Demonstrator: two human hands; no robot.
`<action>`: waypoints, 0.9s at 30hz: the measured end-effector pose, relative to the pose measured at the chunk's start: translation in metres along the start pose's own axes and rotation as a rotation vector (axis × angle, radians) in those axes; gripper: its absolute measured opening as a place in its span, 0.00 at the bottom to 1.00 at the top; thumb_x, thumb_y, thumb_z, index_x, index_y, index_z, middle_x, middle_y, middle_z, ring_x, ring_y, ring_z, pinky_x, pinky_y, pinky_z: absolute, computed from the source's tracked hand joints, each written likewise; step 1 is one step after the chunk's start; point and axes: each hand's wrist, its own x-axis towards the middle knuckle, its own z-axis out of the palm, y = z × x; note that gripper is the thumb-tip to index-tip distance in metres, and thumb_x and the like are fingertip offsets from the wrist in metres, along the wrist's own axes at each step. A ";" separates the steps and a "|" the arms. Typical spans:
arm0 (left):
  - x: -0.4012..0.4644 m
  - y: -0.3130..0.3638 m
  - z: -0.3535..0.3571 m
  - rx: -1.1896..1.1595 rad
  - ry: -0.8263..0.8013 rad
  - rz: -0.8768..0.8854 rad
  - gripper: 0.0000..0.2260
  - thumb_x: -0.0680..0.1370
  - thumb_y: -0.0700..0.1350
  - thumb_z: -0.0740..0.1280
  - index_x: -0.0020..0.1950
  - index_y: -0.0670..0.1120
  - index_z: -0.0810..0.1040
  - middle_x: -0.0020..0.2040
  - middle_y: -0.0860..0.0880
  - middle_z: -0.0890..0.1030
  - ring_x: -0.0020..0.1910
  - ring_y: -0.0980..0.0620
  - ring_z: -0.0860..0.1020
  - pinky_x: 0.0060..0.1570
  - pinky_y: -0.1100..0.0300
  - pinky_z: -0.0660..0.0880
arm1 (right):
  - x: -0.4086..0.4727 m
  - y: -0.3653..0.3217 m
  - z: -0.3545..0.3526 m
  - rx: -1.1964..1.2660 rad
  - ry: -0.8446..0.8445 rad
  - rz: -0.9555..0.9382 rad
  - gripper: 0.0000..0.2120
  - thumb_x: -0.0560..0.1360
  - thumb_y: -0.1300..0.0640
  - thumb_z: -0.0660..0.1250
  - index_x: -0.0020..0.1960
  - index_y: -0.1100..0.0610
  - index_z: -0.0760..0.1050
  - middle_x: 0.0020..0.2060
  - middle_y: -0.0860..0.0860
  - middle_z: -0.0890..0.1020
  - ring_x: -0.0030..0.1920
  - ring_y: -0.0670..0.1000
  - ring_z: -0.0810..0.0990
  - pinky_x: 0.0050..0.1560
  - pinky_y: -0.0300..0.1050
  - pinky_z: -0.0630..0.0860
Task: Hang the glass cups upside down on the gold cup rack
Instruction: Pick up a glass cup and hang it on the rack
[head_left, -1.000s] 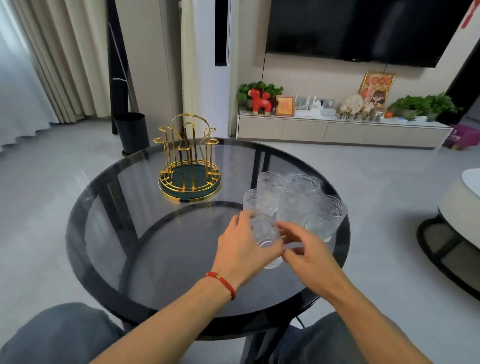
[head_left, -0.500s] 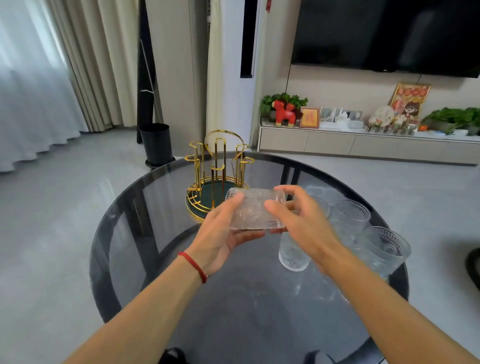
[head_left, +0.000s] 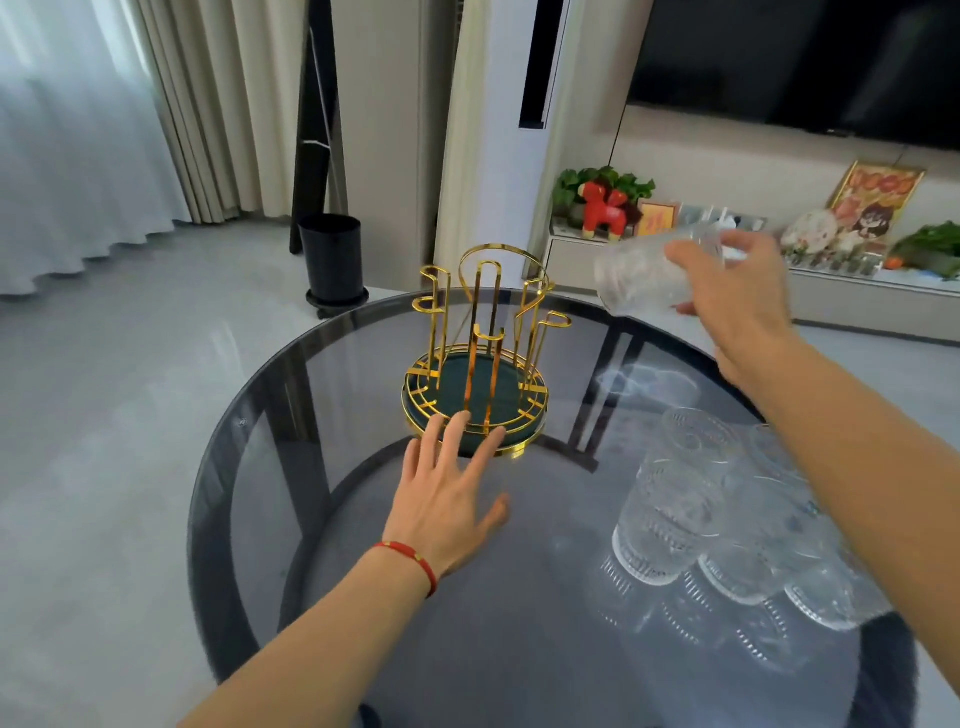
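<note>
The left hand (head_left: 447, 499) lies flat and spread over the round glass table (head_left: 249, 493), fingers straight, with its fingertips (head_left: 456, 422) reaching the near rim of the gold cup rack (head_left: 480, 364); whether they press the rim or only brush it is hard to tell. A red cord (head_left: 410, 558) circles that wrist. The right hand (head_left: 737, 291) is raised in the air at about two o'clock from the rack, its fingers curled round a ribbed glass cup (head_left: 639, 280), which lies tilted on its side with one end pointing left toward the rack. The cup is blurred, so which end is the mouth cannot be told. It is clear of the rack, up beside the tops of the gold prongs.

The rack stands upright toward twelve o'clock on the table, a ring of looped gold wire posts rising from a dark green round base; no cup hangs on it. The other glass cups (head_left: 670, 514) stand bunched together at about four o'clock on the tabletop, mouths up, partly hidden under the right forearm.

Beyond the table, at eleven o'clock, a black bin (head_left: 332, 260) sits on the pale floor near the curtains (head_left: 93, 130). At one o'clock a low cabinet (head_left: 831, 306) carries a red toy horse (head_left: 602, 208), and a dark screen (head_left: 800, 57) hangs above.
</note>
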 end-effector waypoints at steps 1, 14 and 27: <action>0.001 -0.001 0.003 0.000 -0.001 -0.004 0.33 0.80 0.65 0.57 0.82 0.59 0.49 0.83 0.44 0.50 0.81 0.38 0.45 0.78 0.39 0.50 | 0.012 -0.006 0.010 -0.004 -0.012 -0.006 0.35 0.64 0.40 0.74 0.68 0.49 0.70 0.61 0.49 0.75 0.60 0.56 0.81 0.62 0.58 0.80; 0.001 -0.001 0.006 -0.039 0.058 -0.034 0.38 0.79 0.62 0.55 0.83 0.47 0.44 0.82 0.43 0.55 0.81 0.39 0.50 0.77 0.39 0.57 | 0.071 -0.060 0.125 -0.211 -0.429 -0.243 0.36 0.69 0.55 0.80 0.75 0.56 0.72 0.67 0.54 0.76 0.62 0.55 0.77 0.56 0.50 0.82; 0.002 0.000 0.011 -0.034 0.081 -0.038 0.34 0.80 0.61 0.55 0.83 0.47 0.51 0.81 0.41 0.58 0.81 0.38 0.51 0.75 0.35 0.59 | 0.093 -0.053 0.161 -0.550 -0.980 -0.198 0.35 0.66 0.60 0.82 0.71 0.49 0.77 0.69 0.51 0.78 0.65 0.55 0.77 0.51 0.46 0.80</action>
